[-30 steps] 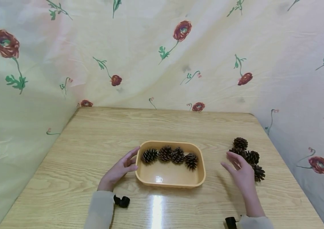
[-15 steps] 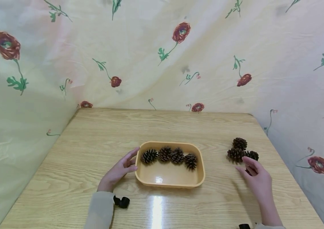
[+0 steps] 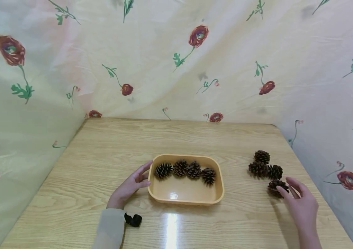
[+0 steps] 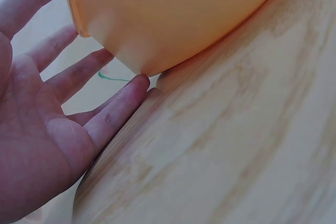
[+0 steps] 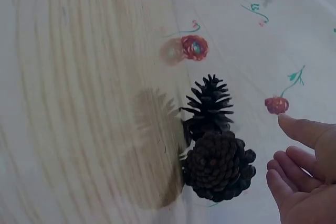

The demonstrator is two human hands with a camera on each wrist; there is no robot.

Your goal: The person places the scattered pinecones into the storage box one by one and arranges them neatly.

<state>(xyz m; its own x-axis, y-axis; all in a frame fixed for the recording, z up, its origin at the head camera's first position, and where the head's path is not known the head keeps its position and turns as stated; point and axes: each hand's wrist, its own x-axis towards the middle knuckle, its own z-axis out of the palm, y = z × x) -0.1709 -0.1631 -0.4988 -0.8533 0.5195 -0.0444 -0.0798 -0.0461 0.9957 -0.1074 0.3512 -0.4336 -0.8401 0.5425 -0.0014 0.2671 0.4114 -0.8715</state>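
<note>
An orange-yellow plastic box (image 3: 183, 193) stands on the table, a row of pine cones (image 3: 180, 167) along its far side. At its left end my left hand (image 3: 130, 186) rests its extended fingertips; in the left wrist view, the fingers (image 4: 122, 103) touch the outer wall. To the right of the box lies a group of brown pine cones (image 3: 258, 168). My right hand (image 3: 303, 205) is at the nearest pine cone (image 3: 276, 188) of this group, thumb overlapping it in the head view. In the right wrist view, a gap shows between the loosely bent fingers and the pine cone (image 5: 218, 166).
The wood-grain table (image 3: 117, 138) is bordered by a pale cloth (image 3: 151, 52) with printed red flowers at the back and both sides. A black wrist camera (image 3: 134, 220) sits by the left sleeve (image 3: 109, 226).
My right hand has moved right and toward the front, from beside the group of pine cones to its nearest one. The left hand has stayed at the box.
</note>
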